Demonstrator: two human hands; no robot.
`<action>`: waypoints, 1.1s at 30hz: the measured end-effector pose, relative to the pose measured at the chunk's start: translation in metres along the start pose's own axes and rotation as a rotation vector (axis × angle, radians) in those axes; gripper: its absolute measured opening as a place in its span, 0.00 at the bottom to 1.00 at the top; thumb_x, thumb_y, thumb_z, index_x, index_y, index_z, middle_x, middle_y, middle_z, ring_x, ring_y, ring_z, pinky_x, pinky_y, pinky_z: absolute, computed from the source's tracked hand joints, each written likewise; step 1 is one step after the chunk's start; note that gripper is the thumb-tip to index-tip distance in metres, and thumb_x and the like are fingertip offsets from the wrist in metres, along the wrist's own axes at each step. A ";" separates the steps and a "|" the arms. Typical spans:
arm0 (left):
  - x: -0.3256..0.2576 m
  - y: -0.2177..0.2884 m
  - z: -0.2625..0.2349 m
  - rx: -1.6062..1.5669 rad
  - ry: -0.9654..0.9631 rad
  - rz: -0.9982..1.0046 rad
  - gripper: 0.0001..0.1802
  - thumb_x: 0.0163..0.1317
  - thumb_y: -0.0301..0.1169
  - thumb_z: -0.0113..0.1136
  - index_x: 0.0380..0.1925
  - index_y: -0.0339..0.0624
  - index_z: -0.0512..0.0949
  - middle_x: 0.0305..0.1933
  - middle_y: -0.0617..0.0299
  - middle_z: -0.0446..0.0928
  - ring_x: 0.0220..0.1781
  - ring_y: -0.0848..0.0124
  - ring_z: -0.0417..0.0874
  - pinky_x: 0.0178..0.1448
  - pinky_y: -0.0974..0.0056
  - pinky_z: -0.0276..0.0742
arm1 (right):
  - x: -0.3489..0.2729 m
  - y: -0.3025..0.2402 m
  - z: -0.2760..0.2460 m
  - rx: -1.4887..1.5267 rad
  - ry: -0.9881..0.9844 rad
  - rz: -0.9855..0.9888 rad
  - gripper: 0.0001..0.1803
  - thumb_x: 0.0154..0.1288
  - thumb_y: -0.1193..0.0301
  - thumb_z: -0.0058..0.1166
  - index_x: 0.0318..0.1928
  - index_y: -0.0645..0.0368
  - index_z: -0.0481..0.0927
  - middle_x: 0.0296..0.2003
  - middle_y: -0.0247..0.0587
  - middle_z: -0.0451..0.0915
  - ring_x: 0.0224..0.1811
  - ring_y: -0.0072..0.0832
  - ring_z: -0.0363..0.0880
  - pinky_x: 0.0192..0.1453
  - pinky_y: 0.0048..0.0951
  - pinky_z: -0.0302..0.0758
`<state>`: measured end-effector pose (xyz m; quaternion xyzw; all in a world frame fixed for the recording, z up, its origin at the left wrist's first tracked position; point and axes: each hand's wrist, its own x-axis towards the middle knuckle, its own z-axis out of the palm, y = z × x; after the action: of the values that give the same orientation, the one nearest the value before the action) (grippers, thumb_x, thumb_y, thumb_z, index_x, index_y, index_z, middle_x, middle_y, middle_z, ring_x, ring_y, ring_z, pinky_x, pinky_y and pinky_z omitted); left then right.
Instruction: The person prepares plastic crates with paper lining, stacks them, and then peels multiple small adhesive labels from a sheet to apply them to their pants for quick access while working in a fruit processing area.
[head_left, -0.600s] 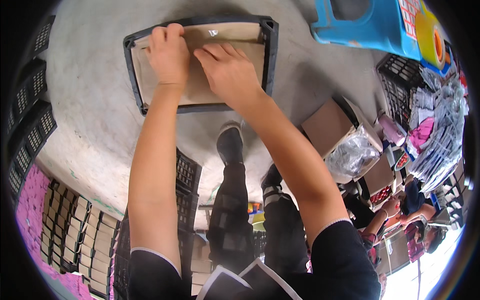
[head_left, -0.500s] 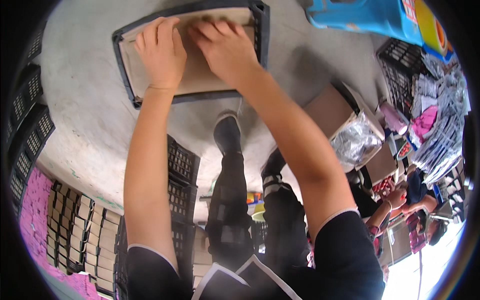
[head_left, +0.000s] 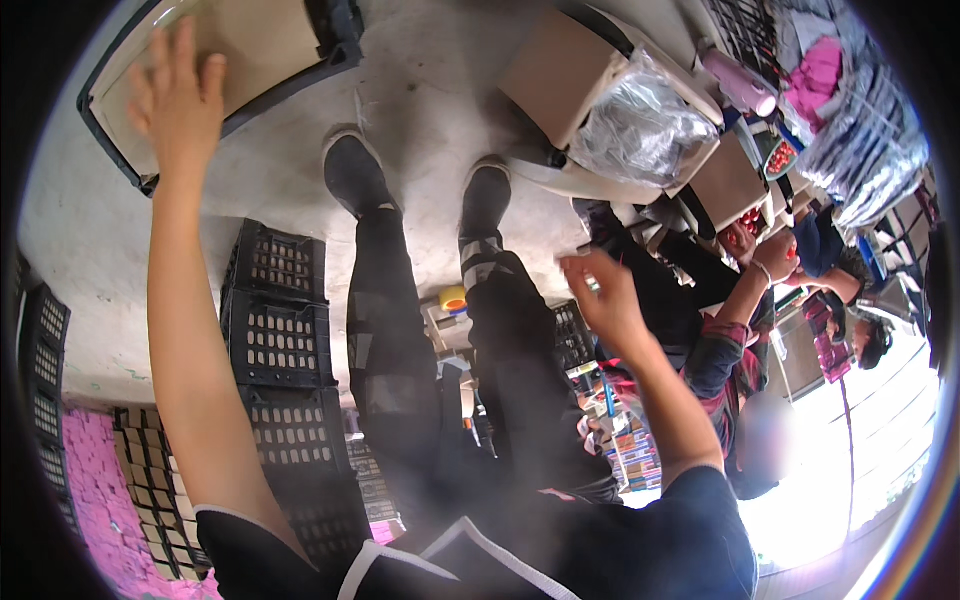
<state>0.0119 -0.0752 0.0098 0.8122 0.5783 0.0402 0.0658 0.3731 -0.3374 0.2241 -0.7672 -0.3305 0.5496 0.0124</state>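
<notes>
A black crate (head_left: 330, 62) with a tan cardboard liner (head_left: 262, 50) sits on the floor at the upper left, partly cut off by the picture's edge. My left hand (head_left: 178, 105) reaches over it with fingers spread against or just above the liner; contact is hard to judge. Nothing shows in that hand. My right hand (head_left: 612, 300) is raised right of my legs, away from the crate. Its fingers are bent and slightly blurred, with a gap between them and the thumb, and I see nothing in it.
Stacked black crates (head_left: 280, 335) stand left of my legs. Upper right, a clear plastic bag (head_left: 640, 125) lines a cardboard-sided container (head_left: 555, 75), near a pinkish cylinder (head_left: 738, 82). At the right, a co-worker's hand (head_left: 778, 255) is among small red fruits. Crates line the left edge.
The view has swung right, so the crate sits further left. My right hand has left the liner and drawn back toward my right side. My left hand stays over the crate.
</notes>
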 end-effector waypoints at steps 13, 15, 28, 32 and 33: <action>-0.011 0.029 -0.041 -0.258 -0.468 0.051 0.32 0.64 0.44 0.51 0.67 0.54 0.58 0.67 0.50 0.64 0.68 0.53 0.63 0.67 0.56 0.61 | -0.213 0.041 -0.029 0.183 -0.456 0.600 0.16 0.60 0.72 0.50 0.46 0.65 0.80 0.40 0.53 0.82 0.41 0.34 0.83 0.47 0.30 0.76; -0.019 0.035 -0.063 -0.340 -0.468 0.063 0.32 0.63 0.41 0.53 0.67 0.50 0.59 0.66 0.47 0.64 0.67 0.51 0.65 0.67 0.56 0.61 | -0.222 0.041 -0.032 0.146 -0.407 0.588 0.14 0.59 0.69 0.54 0.42 0.63 0.82 0.35 0.51 0.82 0.38 0.37 0.82 0.44 0.32 0.76; -0.020 0.042 -0.092 -0.332 -0.210 -0.087 0.24 0.57 0.25 0.53 0.56 0.37 0.69 0.62 0.46 0.67 0.62 0.50 0.68 0.65 0.53 0.64 | 0.042 -0.091 0.012 0.468 -0.090 -0.187 0.12 0.64 0.71 0.54 0.44 0.64 0.77 0.29 0.29 0.74 0.31 0.14 0.68 0.35 0.18 0.66; 0.003 0.039 -0.073 -0.541 -0.156 -0.242 0.27 0.57 0.26 0.54 0.59 0.40 0.67 0.65 0.49 0.64 0.65 0.53 0.64 0.67 0.54 0.60 | 0.173 -0.221 0.083 0.876 -0.188 -0.265 0.17 0.65 0.71 0.49 0.52 0.63 0.75 0.30 0.31 0.75 0.29 0.18 0.71 0.35 0.20 0.70; 0.011 0.042 -0.071 -0.549 -0.132 -0.209 0.28 0.57 0.26 0.54 0.60 0.41 0.66 0.66 0.50 0.63 0.66 0.54 0.64 0.68 0.54 0.60 | 0.199 -0.238 0.095 0.985 -0.158 -0.249 0.17 0.64 0.72 0.48 0.52 0.64 0.75 0.29 0.33 0.76 0.26 0.19 0.73 0.31 0.19 0.70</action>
<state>0.0445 -0.0743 0.0858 0.7011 0.6206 0.1353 0.3241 0.2101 -0.0804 0.1119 -0.5814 -0.1213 0.6906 0.4126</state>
